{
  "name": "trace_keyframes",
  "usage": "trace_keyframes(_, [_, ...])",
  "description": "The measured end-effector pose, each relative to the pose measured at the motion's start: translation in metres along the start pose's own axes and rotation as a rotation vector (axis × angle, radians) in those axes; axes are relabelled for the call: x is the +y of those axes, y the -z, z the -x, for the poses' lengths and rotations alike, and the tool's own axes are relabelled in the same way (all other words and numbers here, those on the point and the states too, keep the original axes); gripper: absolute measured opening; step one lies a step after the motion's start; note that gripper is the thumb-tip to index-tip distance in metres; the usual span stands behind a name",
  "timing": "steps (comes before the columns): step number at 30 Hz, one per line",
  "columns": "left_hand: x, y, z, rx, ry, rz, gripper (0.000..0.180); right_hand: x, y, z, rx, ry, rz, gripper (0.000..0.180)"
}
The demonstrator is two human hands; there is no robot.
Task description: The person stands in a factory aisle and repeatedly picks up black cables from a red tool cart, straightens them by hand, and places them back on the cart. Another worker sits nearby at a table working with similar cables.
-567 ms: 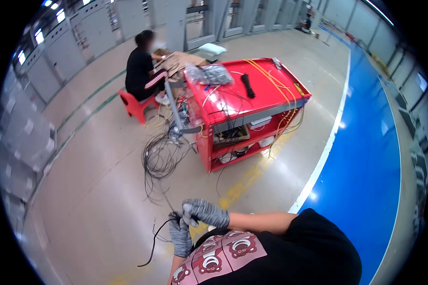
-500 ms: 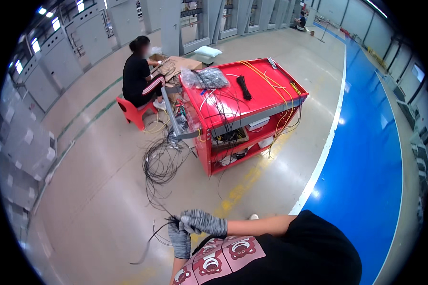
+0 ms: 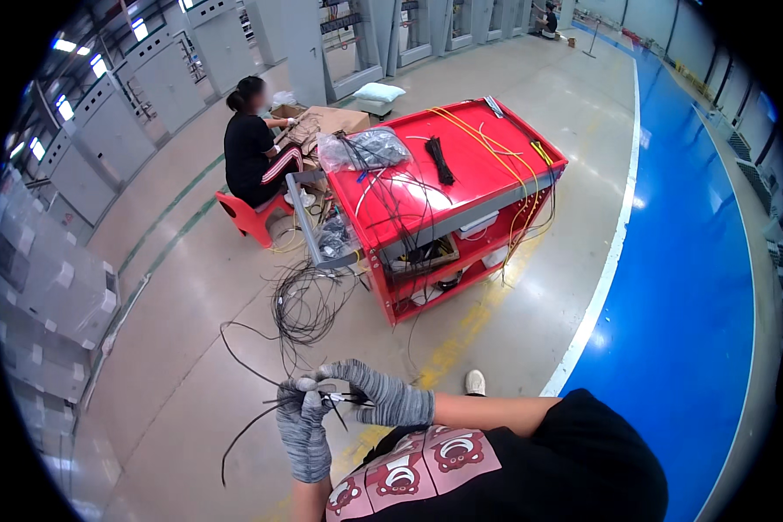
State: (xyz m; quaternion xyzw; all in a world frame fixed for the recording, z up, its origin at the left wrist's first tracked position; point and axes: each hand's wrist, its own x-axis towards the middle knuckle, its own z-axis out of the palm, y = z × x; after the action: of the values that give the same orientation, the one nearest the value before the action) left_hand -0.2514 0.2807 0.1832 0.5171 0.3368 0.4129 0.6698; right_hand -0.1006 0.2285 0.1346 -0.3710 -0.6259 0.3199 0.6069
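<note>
Both hands wear grey knitted gloves and meet low in front of my body. My left hand [image 3: 304,439] is closed around a bundle of thin black wires [image 3: 289,399], and loose ends fan out to the left, one arching up and another curving down. The fingers of my right hand [image 3: 383,396] pinch the same bundle just beside the left thumb. Short black ends and a small white piece show between the two hands. Beyond them, a tangled coil of black wires [image 3: 309,306] lies on the floor.
A red cart [image 3: 487,187] stands ahead, bearing a plastic bag [image 3: 365,150], a black wire bundle [image 3: 439,161] and yellow cables [image 3: 483,139]. Its grey handle [image 3: 313,239] juts left. A person [image 3: 250,143] sits on a red stool [image 3: 248,219] by a cardboard box [image 3: 331,120]. Grey cabinets line the back.
My hands have shifted slightly left and drawn a little apart, still on the bundle. The wire ends now spread more widely, with one arching upward. The view has tilted a little.
</note>
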Motion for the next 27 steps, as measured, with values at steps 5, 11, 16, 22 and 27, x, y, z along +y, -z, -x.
trace_keyframes(5, [0.069, -0.044, -0.027, 0.205, -0.303, -0.078, 0.023, -0.033, 0.113, 0.041, -0.363, -0.571, 0.645, 0.029])
trace_keyframes(11, [0.109, -0.039, -0.058, 0.345, -0.744, 0.333, 0.015, -0.165, 0.316, 0.072, 0.123, -0.405, 1.564, 0.014])
trace_keyframes(16, [0.086, -0.094, -0.052, -0.162, -0.680, 0.469, 0.015, -0.213, 0.422, -0.043, 0.745, 0.104, 1.320, 0.010])
trace_keyframes(22, [0.002, -0.194, -0.057, -0.135, -0.362, 0.643, 0.015, -0.199, 0.556, -0.198, 0.638, 0.635, 1.229, 0.017])
trace_keyframes(27, [-0.041, -0.255, -0.063, -0.204, 0.137, 1.148, 0.012, -0.221, 0.533, -0.264, 0.611, 0.829, 1.070, 0.010])
